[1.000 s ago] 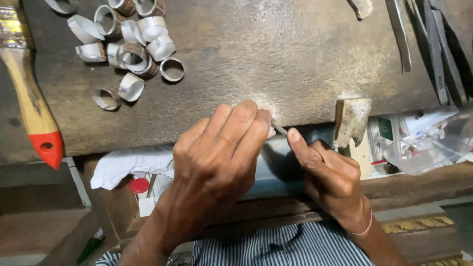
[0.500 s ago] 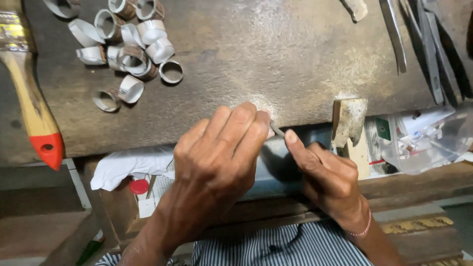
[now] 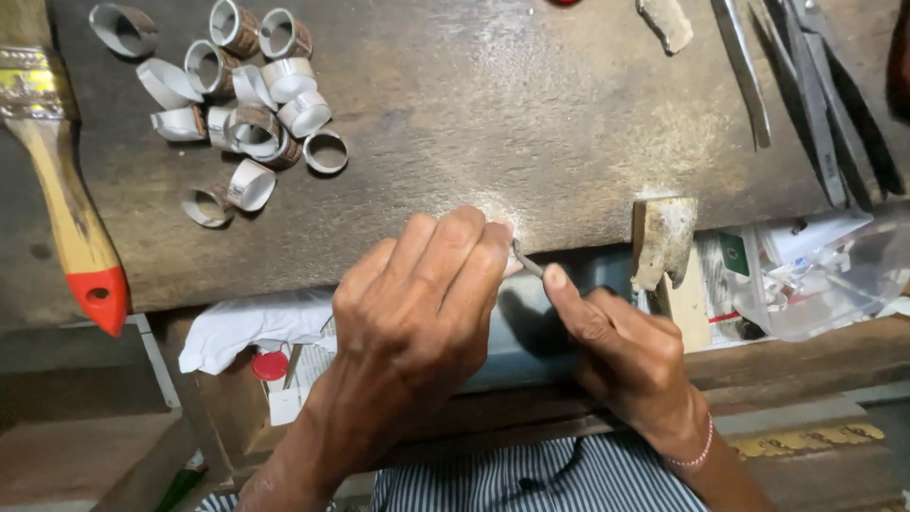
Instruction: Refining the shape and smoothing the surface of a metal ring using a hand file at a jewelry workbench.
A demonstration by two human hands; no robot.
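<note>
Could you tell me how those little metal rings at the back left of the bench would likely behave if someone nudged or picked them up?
The metal rings are thin, open bands, so probably light and easy to scatter with a nudge. Several stand on their curved sides, so those may roll across the worn bench top. Their smooth, shiny walls suggest they might slip from fingertips.

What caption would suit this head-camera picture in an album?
Left hand and right hand work a thin tool at a workbench edge, metal rings piled nearby.
</note>
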